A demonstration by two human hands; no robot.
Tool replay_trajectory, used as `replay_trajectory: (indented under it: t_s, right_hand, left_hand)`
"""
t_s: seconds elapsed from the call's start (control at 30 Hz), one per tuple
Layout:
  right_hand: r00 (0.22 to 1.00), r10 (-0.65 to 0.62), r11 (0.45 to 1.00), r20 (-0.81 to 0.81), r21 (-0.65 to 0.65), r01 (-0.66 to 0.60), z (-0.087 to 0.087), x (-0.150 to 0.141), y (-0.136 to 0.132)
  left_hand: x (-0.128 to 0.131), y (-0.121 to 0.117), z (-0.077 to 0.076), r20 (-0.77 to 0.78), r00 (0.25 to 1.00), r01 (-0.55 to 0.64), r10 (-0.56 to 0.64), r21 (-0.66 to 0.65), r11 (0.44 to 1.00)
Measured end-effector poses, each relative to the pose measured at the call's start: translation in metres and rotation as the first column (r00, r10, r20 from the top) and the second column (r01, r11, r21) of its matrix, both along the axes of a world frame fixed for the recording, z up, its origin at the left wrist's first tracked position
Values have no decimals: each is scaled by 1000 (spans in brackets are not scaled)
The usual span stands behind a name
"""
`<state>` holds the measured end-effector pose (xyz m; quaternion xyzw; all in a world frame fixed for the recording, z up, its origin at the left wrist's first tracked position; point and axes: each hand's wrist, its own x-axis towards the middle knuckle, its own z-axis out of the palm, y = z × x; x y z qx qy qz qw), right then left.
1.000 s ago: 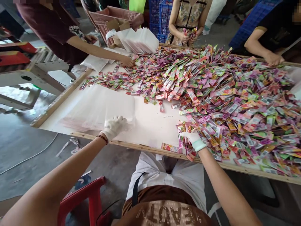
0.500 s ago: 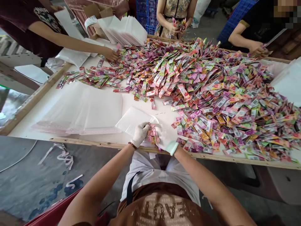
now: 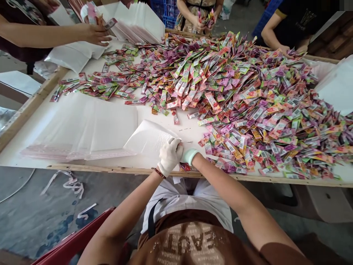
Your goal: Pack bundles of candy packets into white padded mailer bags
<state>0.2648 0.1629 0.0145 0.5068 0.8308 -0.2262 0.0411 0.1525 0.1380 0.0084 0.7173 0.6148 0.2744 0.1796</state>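
A white plastic bag (image 3: 150, 137) lies on the table in front of me, partly lifted and creased. My left hand (image 3: 169, 156), in a white glove, is closed on the bag's right edge. Close against it is my right hand (image 3: 188, 156), gloved with a mint-green cuff. Its fingers are hidden behind the left hand and the bag's edge, so what they hold does not show. A few reddish sachets (image 3: 184, 167) show just below the right hand, by the table edge. A large heap of colourful stick sachets (image 3: 237, 106) spreads behind and to the right.
A fanned stack of white bags (image 3: 91, 129) lies to the left, and another stack (image 3: 140, 22) stands at the back. A wooden rim (image 3: 110, 169) borders the table. Co-workers stand around it; one person's hand (image 3: 96, 35) holds sachets at the far left.
The sachets between my hands have gone from view. My left hand has come onto the bag's edge, and my right has moved left behind it. The left co-worker's hand has lifted sachets off the heap.
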Motion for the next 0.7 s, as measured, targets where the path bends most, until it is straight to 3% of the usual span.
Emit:
replay_trajectory:
  t_s: [0.17,0.27,0.37,0.43,0.5,0.6,0.63,0.7]
  right_hand:
    - [997,-81,995,1,66,81,8,22,-24]
    - [993,-110,991,30,78,108,4,21,-26]
    - [996,-68,998,65,7,67,0,12,-10]
    - [998,-66,996,-7,-59,66,-2,14,-1]
    - [972,-127,987,-197,-123,104,-3,24,0]
    - [849,-216,975,-482,-144,167,-11,36,-15]
    - [836,-233,973,-497,-118,200,-14,35,-20]
    - [881,-269,963,-388,-95,252,-19,26,-25]
  left_hand:
    - [-7,-2,-19,-124,989,77,-76,5,997]
    - [-6,-4,-14,-190,972,146,-140,15,989]
    - [-7,-6,-5,-214,958,198,-193,5,980]
    - [-11,-6,-3,-165,969,183,-182,-9,983]
    - [-17,-5,-4,-90,986,139,-142,-36,990]
    - [-20,-6,-7,19,994,107,-106,-68,992]
    - [-19,-7,-8,47,993,112,-109,-72,991]
    - [-12,-9,-6,103,986,138,-131,-69,988]
